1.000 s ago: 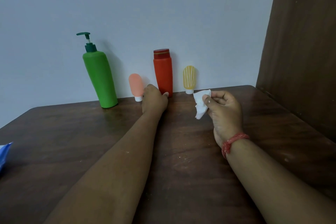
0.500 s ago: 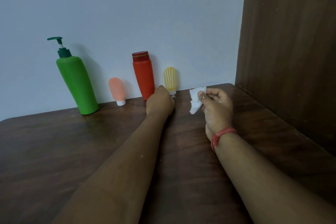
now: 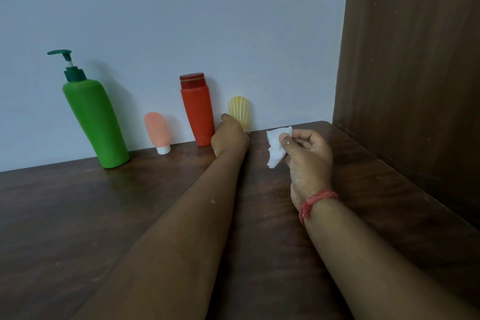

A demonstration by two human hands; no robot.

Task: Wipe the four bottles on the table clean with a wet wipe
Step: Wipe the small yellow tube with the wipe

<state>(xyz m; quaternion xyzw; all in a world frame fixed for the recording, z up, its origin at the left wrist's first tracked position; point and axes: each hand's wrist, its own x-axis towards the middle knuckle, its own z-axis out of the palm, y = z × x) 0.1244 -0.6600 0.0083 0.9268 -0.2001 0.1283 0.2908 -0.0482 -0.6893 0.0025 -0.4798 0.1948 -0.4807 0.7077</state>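
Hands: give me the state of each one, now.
Left hand: at the yellow tube, fingers hidden behind the hand; grip cannot be told.
Right hand: pinches the wet wipe.

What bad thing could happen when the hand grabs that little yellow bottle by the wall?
The yellow bottle stands on its small cap, so the left hand reaching for it might tip it over. The red bottle stands right beside that hand and could get bumped too. The wet wipe is only pinched in the right hand by one end, so it might slip out.
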